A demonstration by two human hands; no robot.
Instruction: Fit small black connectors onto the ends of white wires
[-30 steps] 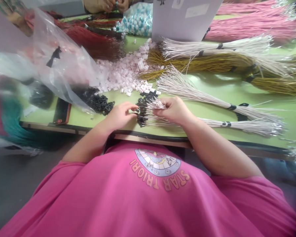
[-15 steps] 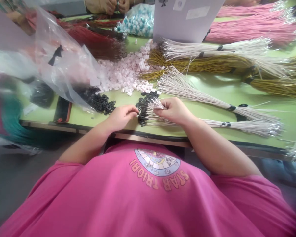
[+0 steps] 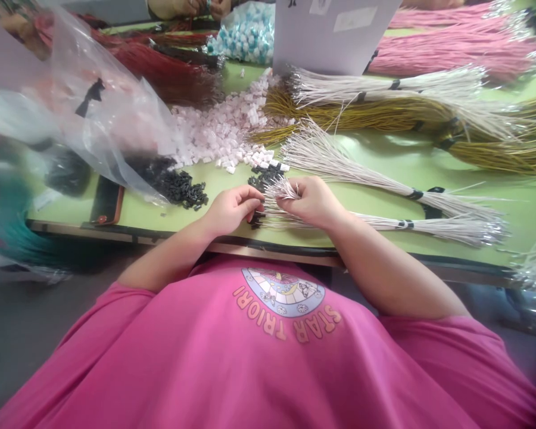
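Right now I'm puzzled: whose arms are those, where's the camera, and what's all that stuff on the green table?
There's no robot here, just a person with two bare hands. The camera sits on their head, looking forward and down, so their pink shirt shows below. The right hand holds a bunch of thin white wires. The left hand is near the wires' tips, beside little black pieces; I can't tell whether its fingers pinch anything. On the green table lie pink wires, yellowish-brown wires and a heap of small white pieces.
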